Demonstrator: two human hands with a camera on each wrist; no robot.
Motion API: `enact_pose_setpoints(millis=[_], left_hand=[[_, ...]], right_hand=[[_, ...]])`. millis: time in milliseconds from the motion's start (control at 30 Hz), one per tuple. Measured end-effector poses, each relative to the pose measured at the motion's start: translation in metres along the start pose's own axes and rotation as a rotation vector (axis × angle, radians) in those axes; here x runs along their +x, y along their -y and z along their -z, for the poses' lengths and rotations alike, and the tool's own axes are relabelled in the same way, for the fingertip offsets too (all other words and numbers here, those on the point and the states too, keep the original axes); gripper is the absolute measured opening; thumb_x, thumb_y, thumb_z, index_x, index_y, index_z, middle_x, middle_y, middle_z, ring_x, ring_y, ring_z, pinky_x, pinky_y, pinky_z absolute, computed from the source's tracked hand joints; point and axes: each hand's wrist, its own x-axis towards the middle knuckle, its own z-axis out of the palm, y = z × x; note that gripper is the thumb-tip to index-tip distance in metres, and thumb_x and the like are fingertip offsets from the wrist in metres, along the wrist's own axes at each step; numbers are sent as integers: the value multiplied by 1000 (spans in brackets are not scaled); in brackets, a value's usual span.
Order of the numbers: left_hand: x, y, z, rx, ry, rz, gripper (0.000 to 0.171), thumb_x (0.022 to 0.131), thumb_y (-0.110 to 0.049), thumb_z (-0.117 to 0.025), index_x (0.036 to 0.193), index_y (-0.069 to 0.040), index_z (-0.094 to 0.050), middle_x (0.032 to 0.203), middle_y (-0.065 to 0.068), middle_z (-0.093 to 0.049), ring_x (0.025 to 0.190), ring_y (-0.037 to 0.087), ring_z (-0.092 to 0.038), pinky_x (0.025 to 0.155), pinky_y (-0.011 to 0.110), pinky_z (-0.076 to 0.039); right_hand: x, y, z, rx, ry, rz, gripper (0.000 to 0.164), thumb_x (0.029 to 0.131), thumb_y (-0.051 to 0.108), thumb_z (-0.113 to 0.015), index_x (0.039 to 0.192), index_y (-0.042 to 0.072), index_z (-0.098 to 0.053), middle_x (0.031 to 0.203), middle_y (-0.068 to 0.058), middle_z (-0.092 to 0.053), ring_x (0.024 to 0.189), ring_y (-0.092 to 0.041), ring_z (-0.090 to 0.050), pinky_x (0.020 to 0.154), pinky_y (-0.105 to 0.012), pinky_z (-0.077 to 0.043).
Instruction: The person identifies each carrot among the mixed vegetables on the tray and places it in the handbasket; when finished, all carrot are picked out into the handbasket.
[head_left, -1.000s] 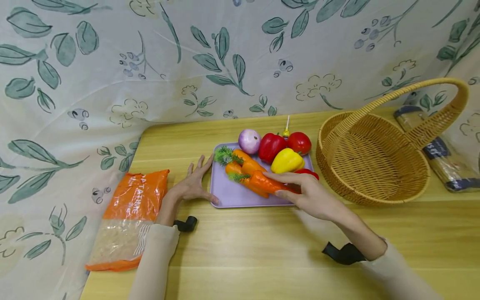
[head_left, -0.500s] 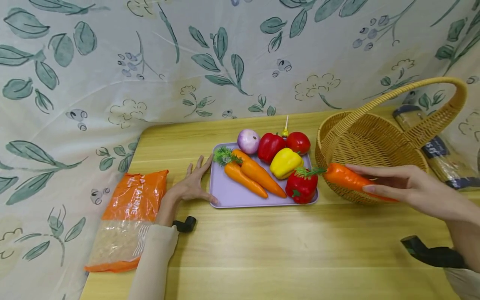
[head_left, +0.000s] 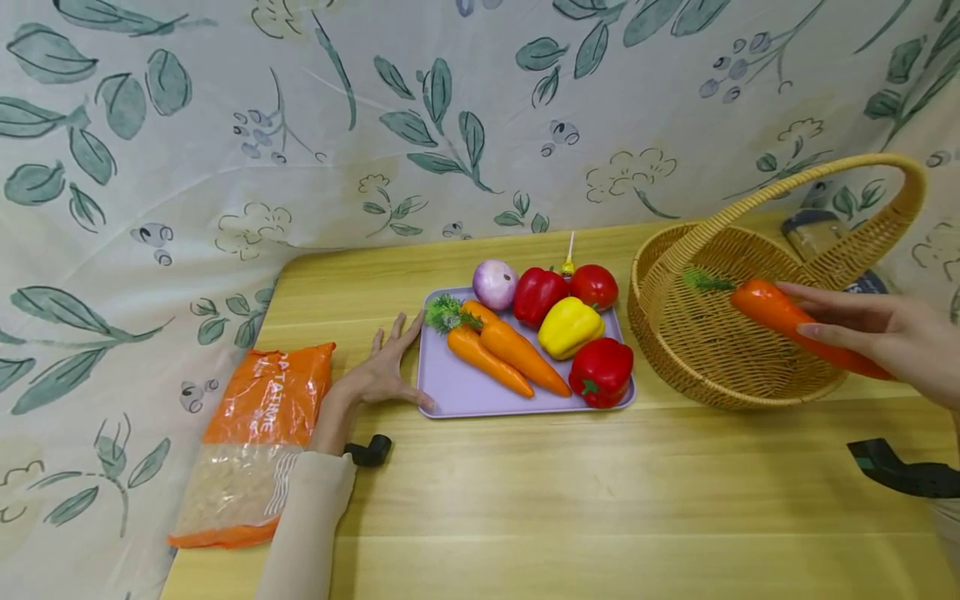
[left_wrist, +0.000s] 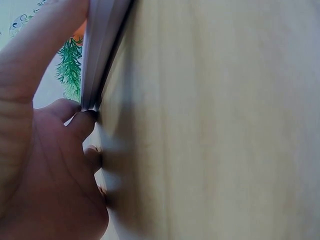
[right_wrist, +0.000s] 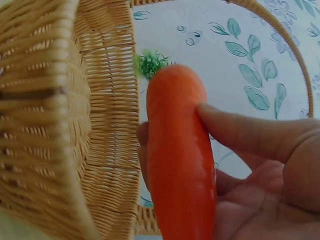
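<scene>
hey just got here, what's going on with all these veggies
A person is holding an orange carrot in their right hand, over the wicker basket. Their left hand is spread against the left edge of the purple tray, touching it. Two more carrots and a yellow pepper lie on the tray, among other vegetables. The held carrot hasn't been let go yet.

From here it looks like a kitchen corner, maybe in a home: wooden counter (head_left: 525,492), leafy cloth (head_left: 315,167) behind it, a tray (head_left: 457,387) with peppers (head_left: 572,328), and a basket (head_left: 667,354).
</scene>
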Motion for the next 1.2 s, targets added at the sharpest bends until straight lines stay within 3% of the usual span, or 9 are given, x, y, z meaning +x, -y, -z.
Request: enact_pose_setpoints(millis=[167, 333, 500, 600, 733, 833, 967, 1067, 1200], left_hand=[[0, -1, 0, 2, -2, -8, 147, 65, -47, -98, 168, -27, 5, 173, 19, 18, 157, 47, 22, 125, 69, 14], [-1, -1, 0, -1, -2, -15, 147, 65, -46, -98, 168, -26, 5, 173, 19, 18, 158, 46, 22, 125, 69, 14], [0, 0, 0, -2, 1, -10, 148, 64, -48, -98, 168, -27, 6, 172, 20, 19, 156, 48, 23, 124, 71, 13], [0, -1, 1, 4, 3, -7, 148, 64, -49, -97, 168, -27, 6, 172, 20, 20, 156, 48, 24, 124, 71, 14], [-1, -3, 1, 15, 6, -6, 147, 65, -49, -97, 168, -26, 6, 173, 19, 19, 158, 46, 22, 126, 68, 14], [-1, -4, 1, 12, 9, -7, 147, 65, -49, -97, 168, -26, 6, 173, 19, 19, 158, 46, 22, 126, 68, 15], [-1, -4, 1, 8, 10, -6, 147, 65, -49, -97, 168, -26, 6, 172, 19, 19, 157, 47, 22, 126, 68, 14], [-1, -3, 1, 8, 10, -7, 147, 65, -49, -97, 168, -26, 6, 173, 20, 18, 158, 46, 22, 126, 68, 14], [-1, -2, 1, 7, 10, -9, 147, 65, -48, -97, 168, -25, 6, 173, 20, 18, 158, 45, 22, 126, 68, 15]], right_hand=[[11, 3, -10, 86, -34, -11, 64, 107, 45, -51, 164, 34, -24, 158, -40, -33, 102, 3, -52, 67, -12, -46], [20, 16, -21, 186, -55, -30, 65, 105, 49, -53, 163, 36, -25, 163, -31, -34, 98, 9, -48, 69, -13, -49], [28, 32, -35, 275, -73, -58, 67, 101, 51, -59, 160, 42, -30, 129, 19, -63, 92, 13, -51, 70, -19, -54], [32, 40, -45, 330, -75, -56, 67, 100, 49, -63, 160, 40, -33, 101, 39, -56, 89, 13, -57, 71, -20, -57], [37, 48, -56, 322, -56, -47, 67, 102, 47, -61, 161, 34, -32, 127, 3, -69, 88, 15, -55, 71, -19, -56], [41, 50, -63, 314, -47, -45, 65, 104, 44, -59, 161, 30, -33, 149, -27, -51, 92, 13, -54, 72, -17, -55], [46, 51, -71, 317, -30, -58, 64, 105, 42, -58, 162, 29, -32, 151, -30, -49, 118, -16, -59, 77, -17, -52], [49, 50, -76, 296, 19, -55, 65, 106, 40, -57, 163, 28, -28, 153, -34, -46, 141, -45, -40, 91, -28, -47], [53, 49, -82, 274, 66, -27, 67, 107, 33, -56, 164, 23, -23, 151, -38, -45, 142, -51, -37, 88, -29, -45]])
